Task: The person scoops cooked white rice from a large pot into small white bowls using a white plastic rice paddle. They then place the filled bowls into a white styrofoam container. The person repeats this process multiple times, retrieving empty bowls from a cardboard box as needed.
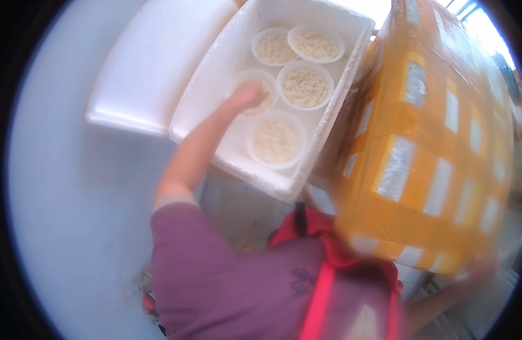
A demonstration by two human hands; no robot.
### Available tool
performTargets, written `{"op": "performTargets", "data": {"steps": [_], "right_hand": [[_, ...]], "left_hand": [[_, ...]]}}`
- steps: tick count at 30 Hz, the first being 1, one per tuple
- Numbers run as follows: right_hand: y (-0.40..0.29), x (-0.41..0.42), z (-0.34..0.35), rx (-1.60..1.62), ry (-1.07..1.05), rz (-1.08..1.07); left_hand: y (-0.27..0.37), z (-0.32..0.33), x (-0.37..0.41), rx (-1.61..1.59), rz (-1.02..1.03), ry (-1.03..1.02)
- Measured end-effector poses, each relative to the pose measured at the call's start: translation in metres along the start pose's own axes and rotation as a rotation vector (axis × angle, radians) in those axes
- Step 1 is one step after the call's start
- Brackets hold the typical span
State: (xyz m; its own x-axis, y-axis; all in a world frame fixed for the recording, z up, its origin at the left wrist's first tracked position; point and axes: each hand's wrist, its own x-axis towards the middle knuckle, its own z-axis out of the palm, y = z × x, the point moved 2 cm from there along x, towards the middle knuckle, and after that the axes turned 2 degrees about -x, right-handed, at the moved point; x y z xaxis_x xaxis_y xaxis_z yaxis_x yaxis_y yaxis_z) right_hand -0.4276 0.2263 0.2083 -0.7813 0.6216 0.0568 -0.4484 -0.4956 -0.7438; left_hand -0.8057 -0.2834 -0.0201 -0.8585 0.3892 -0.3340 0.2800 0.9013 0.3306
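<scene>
My left hand [249, 94] reaches into a white foam box [193, 111], over a clear plastic bowl [261, 76] of pale grain-like pieces. Its fingers are curled down; whether they grip the bowl or its contents is hidden. Close by in the box stand further round bowls of the same pale food: one nearest me [277, 140], one to the right [307, 86], and two at the far end [274, 47] [316, 46], their rims overlapping. At the lower right, my blurred right hand [482, 268] holds the bottom corner of a large box wrapped in orange tape [431, 144].
Left of the foam box lies a white foam lid [129, 85]. The taped box stands tilted close along the foam box's right side. A pale floor or surface [74, 204] spreads at the left. A red apron [320, 289] hangs over my purple shirt.
</scene>
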Motion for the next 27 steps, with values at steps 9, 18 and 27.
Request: {"op": "performTargets", "data": {"steps": [9, 18, 27], "right_hand": [[-0.009, 0.006, -0.013, -0.027, -0.079, 0.040], [-0.005, 0.006, -0.015, -0.050, -0.025, -0.104], [-0.001, 0.006, 0.001, -0.066, -0.299, 0.012]], "left_hand": [[0.073, 0.000, 0.097, -1.568, -0.372, 0.202], [0.052, 0.006, 0.109, -1.532, -0.003, 0.259], [0.008, -0.017, 0.010, -1.751, -0.235, 0.045]]}}
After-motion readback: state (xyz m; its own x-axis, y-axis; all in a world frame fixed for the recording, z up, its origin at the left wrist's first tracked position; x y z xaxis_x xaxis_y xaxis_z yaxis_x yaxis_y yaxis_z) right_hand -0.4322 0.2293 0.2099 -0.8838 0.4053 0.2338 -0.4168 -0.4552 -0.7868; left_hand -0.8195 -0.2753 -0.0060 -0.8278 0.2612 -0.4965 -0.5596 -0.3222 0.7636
